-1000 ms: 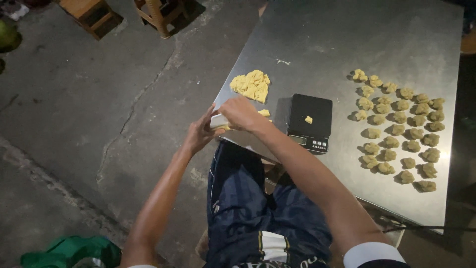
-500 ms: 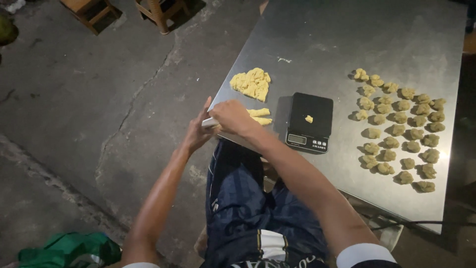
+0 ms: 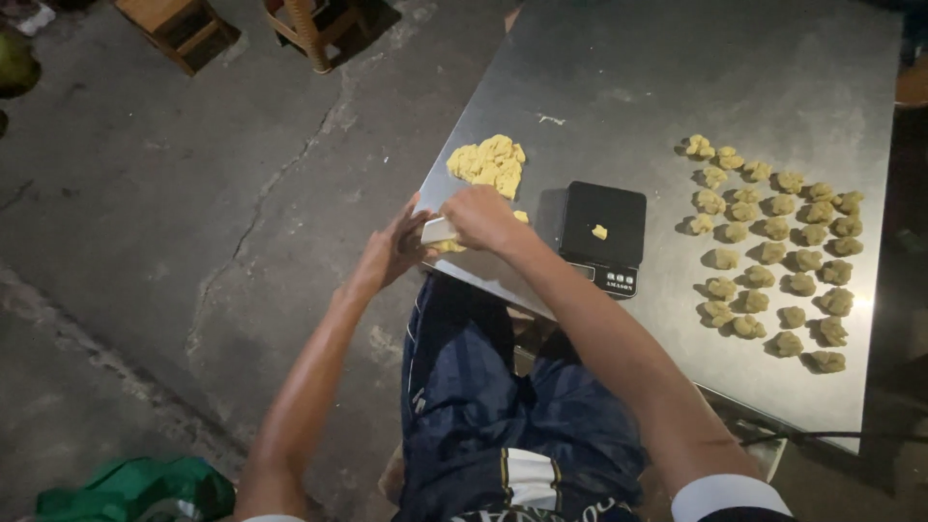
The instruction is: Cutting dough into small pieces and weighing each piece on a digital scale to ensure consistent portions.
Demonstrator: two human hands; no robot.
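At the near edge of the steel table [image 3: 619, 87], my left hand [image 3: 391, 253] is open, its fingers against a pale scraper [image 3: 437, 230]. My right hand [image 3: 483, 217] is closed over the scraper's top, small dough bits beneath. Right of that sits the black scale [image 3: 604, 232], a crumb on it. Beyond my hands lies the yellow dough lump [image 3: 488, 162]; right of the scale, rows of dough pieces [image 3: 773, 256].

Both arms reach forward and the two hands meet close together. The left hand [image 3: 391, 253] is half open with its fingers spread and its palm turned to the right. The right hand [image 3: 480, 218] is curled shut, knuckles up, wrist bent down a little.
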